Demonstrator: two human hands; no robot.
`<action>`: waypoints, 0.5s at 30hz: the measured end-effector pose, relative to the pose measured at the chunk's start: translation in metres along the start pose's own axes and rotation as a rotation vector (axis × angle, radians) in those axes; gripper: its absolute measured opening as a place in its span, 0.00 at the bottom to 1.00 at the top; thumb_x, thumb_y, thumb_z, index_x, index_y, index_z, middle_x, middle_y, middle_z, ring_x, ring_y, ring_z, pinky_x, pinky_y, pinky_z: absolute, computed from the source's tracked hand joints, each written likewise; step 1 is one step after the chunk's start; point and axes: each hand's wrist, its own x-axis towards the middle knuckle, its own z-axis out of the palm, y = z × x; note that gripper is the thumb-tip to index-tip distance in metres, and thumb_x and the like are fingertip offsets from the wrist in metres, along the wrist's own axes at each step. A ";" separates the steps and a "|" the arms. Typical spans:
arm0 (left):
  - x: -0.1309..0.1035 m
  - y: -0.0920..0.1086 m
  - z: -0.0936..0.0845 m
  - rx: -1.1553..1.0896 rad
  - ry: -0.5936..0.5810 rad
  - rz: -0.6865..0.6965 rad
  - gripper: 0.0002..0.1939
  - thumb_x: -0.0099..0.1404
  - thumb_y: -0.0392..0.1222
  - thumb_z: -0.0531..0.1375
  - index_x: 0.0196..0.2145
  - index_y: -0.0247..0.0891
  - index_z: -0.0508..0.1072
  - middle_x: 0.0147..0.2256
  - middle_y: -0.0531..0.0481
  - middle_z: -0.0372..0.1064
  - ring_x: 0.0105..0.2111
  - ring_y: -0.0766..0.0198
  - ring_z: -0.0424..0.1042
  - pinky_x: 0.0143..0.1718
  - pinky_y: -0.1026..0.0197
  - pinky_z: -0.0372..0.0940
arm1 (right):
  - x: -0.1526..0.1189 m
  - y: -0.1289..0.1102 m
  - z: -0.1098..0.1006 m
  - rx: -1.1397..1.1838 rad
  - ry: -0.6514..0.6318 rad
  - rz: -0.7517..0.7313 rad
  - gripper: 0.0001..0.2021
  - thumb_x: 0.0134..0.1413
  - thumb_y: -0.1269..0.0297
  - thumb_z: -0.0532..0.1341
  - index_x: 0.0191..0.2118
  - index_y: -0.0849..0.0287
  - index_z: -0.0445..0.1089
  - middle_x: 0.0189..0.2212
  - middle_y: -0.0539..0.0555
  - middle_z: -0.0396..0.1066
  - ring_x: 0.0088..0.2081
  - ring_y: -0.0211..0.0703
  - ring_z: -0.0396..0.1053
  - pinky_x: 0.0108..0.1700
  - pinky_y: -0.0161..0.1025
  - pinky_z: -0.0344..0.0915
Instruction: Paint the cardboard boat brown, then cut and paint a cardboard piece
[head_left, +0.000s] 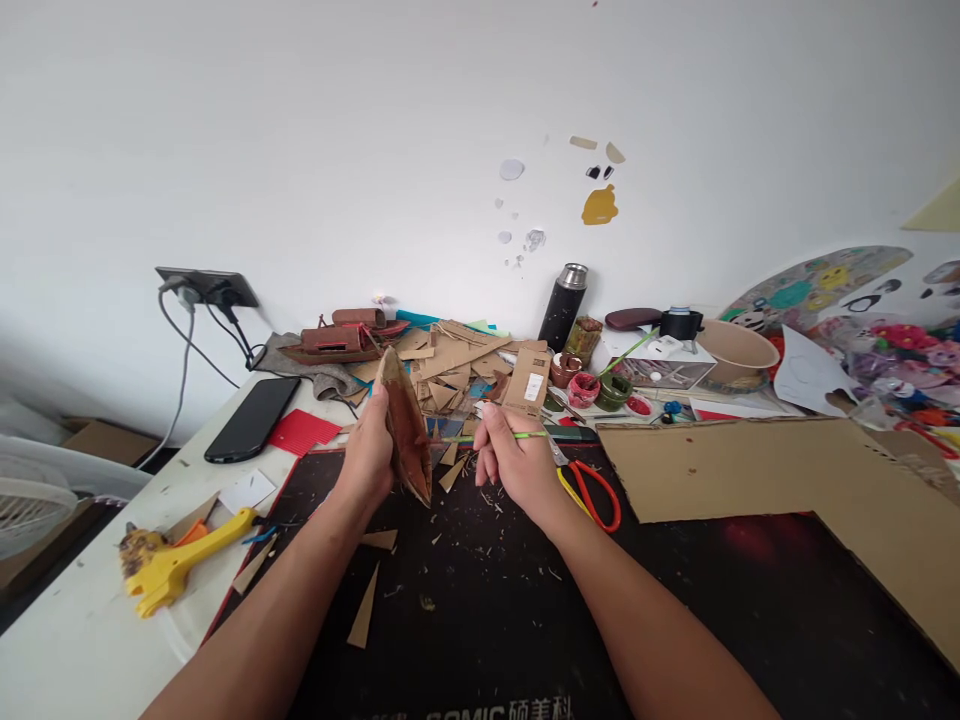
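My left hand [367,450] grips a small cardboard boat hull [409,430] by its side, tilted up so that its brown-painted inside faces right. In my right hand [506,450] is a thin paintbrush with a green handle [532,435], closed between the fingers. The brush's tip end points left and reaches the inside of the hull; whether it touches is hard to make out. Behind my left hand stands a finished-looking brown model boat [334,345] with a rounded cabin. Open paint jars, one red [583,390] and one green [615,390], stand beyond my right hand.
Cardboard scraps [457,365] are heaped at the back. Red-handled scissors [600,500] lie by my right forearm, beside a large cardboard sheet [720,470]. To the left are a yellow glue gun [184,565] and a phone [253,420]. A black flask [564,310] stands near the wall.
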 end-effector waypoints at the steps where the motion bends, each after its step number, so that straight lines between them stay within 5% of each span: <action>1: -0.001 0.005 0.001 0.006 0.033 -0.019 0.19 0.71 0.57 0.65 0.42 0.36 0.82 0.50 0.34 0.81 0.59 0.41 0.76 0.64 0.39 0.68 | 0.000 0.000 0.000 0.001 -0.018 0.008 0.32 0.68 0.31 0.56 0.26 0.56 0.67 0.10 0.43 0.58 0.13 0.37 0.67 0.16 0.31 0.55; 9: -0.001 0.015 0.002 0.021 0.060 -0.031 0.21 0.71 0.59 0.64 0.42 0.36 0.82 0.47 0.34 0.82 0.56 0.41 0.79 0.61 0.40 0.71 | -0.001 0.002 0.001 0.004 -0.064 0.036 0.32 0.68 0.31 0.56 0.26 0.56 0.68 0.10 0.43 0.58 0.13 0.37 0.67 0.17 0.30 0.56; 15: 0.009 0.000 -0.008 0.149 -0.074 0.002 0.27 0.70 0.64 0.63 0.51 0.37 0.81 0.52 0.37 0.81 0.58 0.44 0.77 0.63 0.43 0.70 | 0.003 0.000 -0.001 0.061 0.025 0.038 0.32 0.64 0.30 0.59 0.27 0.56 0.69 0.11 0.44 0.62 0.14 0.38 0.69 0.15 0.30 0.56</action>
